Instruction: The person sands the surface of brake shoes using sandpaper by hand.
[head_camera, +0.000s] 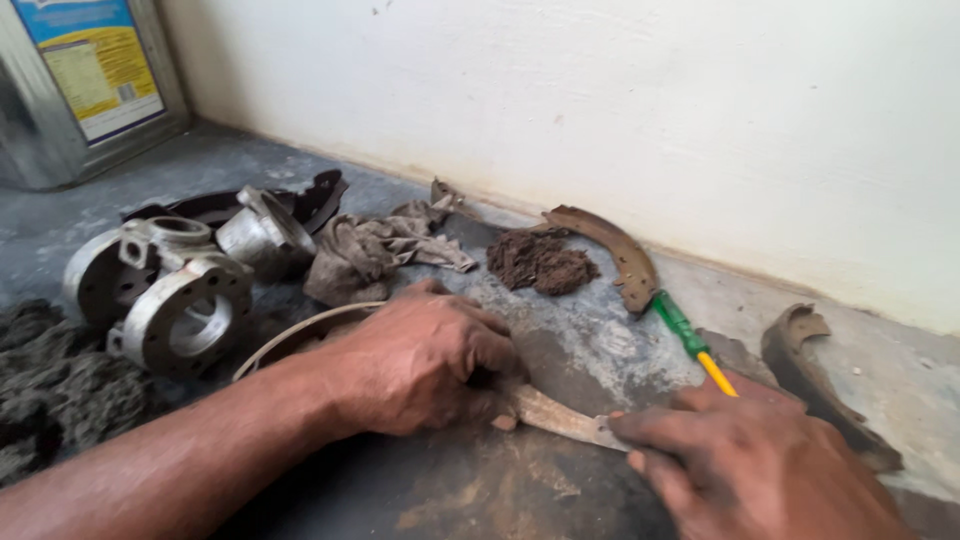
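Note:
My left hand (425, 360) is closed over one end of a curved, rusty brake shoe (560, 417) lying on the grey floor. My right hand (760, 465) grips a screwdriver with a green and yellow handle (690, 340) and presses down on the shoe's other end; the screwdriver's tip is hidden under the hand. A thin curved metal strip (300, 335) arcs out from beneath my left wrist.
Aluminium hub castings (185, 305) sit at the left, with dark fibrous wadding (60, 390) beside them. A dirty rag (375, 250), a clump of brown debris (540, 262) and two more worn brake shoes (615, 250) (815, 380) lie near the white wall. A metal tin (70, 85) stands far left.

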